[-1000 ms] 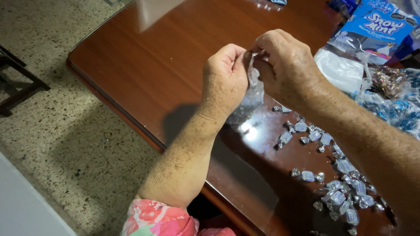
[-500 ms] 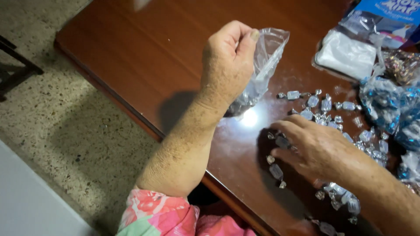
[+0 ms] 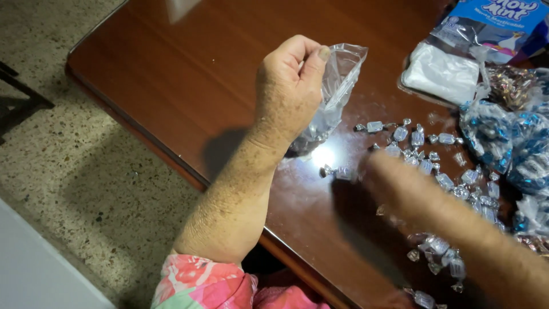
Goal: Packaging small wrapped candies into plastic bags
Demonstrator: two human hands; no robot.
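Note:
My left hand (image 3: 289, 91) holds a small clear plastic bag (image 3: 334, 91) upright above the dark brown wooden table (image 3: 189, 68), pinching its rim between thumb and fingers. The bag's mouth faces up and to the right. My right hand (image 3: 394, 183) is a motion blur low over the table, just right of the bag, among several small candies in clear and blue wrappers (image 3: 420, 151). Whether it holds a candy is hidden by the blur.
Bags of blue-wrapped candies (image 3: 503, 137) lie at the right edge. A white packet (image 3: 440, 71) and a blue printed bag (image 3: 497, 20) sit at the top right. More loose candies (image 3: 437, 252) lie near the table's front edge. Speckled floor is on the left.
One second ago both hands held the bag together. My right hand let go and dropped to the candies; it now sweeps left toward the bag, which my left hand keeps up.

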